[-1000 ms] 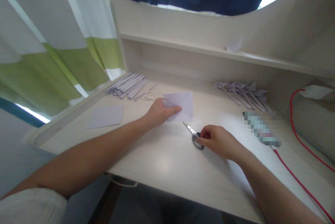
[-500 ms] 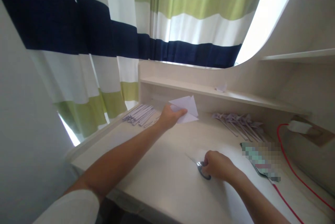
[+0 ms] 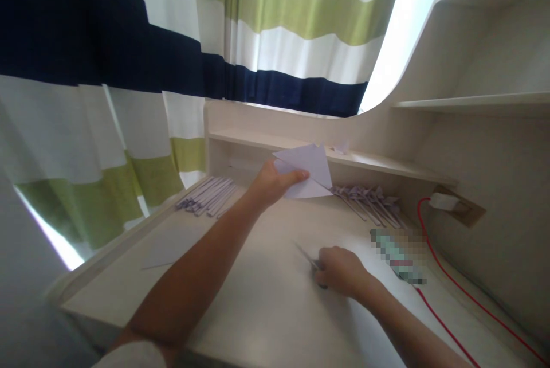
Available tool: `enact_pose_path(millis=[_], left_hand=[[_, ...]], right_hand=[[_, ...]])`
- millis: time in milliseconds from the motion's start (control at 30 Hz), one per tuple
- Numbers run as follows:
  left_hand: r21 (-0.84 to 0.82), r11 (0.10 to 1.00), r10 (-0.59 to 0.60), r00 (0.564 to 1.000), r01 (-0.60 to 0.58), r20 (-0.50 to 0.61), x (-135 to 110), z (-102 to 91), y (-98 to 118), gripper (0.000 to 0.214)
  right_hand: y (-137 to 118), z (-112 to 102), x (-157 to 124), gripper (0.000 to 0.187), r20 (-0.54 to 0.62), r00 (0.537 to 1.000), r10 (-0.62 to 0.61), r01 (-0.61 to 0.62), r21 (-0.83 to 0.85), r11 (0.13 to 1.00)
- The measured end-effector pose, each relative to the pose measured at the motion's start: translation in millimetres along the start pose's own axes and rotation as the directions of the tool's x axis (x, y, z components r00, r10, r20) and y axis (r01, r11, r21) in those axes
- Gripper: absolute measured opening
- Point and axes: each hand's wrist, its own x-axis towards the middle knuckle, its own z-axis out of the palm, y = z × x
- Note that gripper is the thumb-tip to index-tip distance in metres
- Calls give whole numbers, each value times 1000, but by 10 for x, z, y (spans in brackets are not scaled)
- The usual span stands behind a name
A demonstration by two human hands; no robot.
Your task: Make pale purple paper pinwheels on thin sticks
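My left hand (image 3: 277,181) pinches a white sheet of paper (image 3: 311,170) with cut flaps between thumb and fingers, raised above the far part of the desk. My right hand (image 3: 341,270) grips a pair of scissors (image 3: 315,265) low over the desk; the blades look closed and point to the far left, while the fingers cover most of the handles. Left of the paper lies a pile of rolled paper sticks (image 3: 210,195). Several paper pinwheels on sticks (image 3: 369,202) lie behind and right of it.
The white desk (image 3: 266,299) has a raised back with a shelf (image 3: 253,140), where a small paper piece (image 3: 341,147) sits. A blurred-out green phone-like object (image 3: 397,256) lies at right, joined to a red cable (image 3: 447,328). White paper (image 3: 169,245) lies left, beyond my forearm.
The view has turned to the right, so desk items appear farther left. My right hand has lifted the scissors slightly off the desk. The left hand still holds the paper.
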Motion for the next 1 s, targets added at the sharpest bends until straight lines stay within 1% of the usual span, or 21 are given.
enact_pose_path(millis=[67,100,167,233,300,367,400,467,500,533,567,600,700,767,867,1000], left_hand=[[23,1000,-13,999,13,29,-2,-74,22,44],[35,999,-20,999,18,39,-6,-113,42,44],[56,998,-19,999,17,38,-21,-193,109,42],[64,998,-7,1000,6,17,-47,-269,209,41],[58,998,11,1000,-10,-12,-82,-333,325,42],[63,998,11,1000,-10,-14,-122,-377,433,40],[70,998,4,1000,-3,-13,-142,-391,479,38],[79,997,-6,1000,8,-24,-182,-398,551,38],[75,997,-6,999,8,-37,-200,-394,577,39],[65,998,-1,999,4,-54,-217,-384,598,40],[50,999,6,997,-3,-73,-232,-372,614,41],[36,999,10,996,-7,-86,-246,-359,627,42],[9,1000,16,994,-15,-107,-274,-330,660,40],[-6,1000,18,995,-18,-102,-287,-323,683,40],[-39,999,13,997,-16,-78,-308,-317,717,38],[-59,998,7,998,-11,-65,-340,-287,745,36]], right_hand=[[54,22,72,6,-20,1000,-6,9,164,986],[77,30,124,6,-23,1000,-3,9,260,966],[104,21,248,10,-23,1000,14,-2,454,891],[92,-44,371,23,-36,999,30,-1,624,781],[35,-188,454,39,-90,996,23,53,751,658],[-60,-401,472,49,-157,987,-16,141,830,539],[-115,-521,453,51,-186,982,-43,183,853,488],[-214,-756,368,55,-230,968,-103,252,873,418],[-249,-859,309,53,-259,956,-136,292,874,388],[-269,-946,247,48,-299,936,-185,348,864,364],[-271,-1016,184,43,-316,920,-234,384,848,365],[-256,-1070,125,39,-310,912,-267,394,842,368],[-126,-1163,-17,32,-264,912,-313,379,834,401],[-12,-1202,-87,32,-275,903,-331,402,814,420],[115,-1259,-175,36,-292,883,-368,452,743,494],[150,-1302,-257,37,-299,879,-371,473,643,603]])
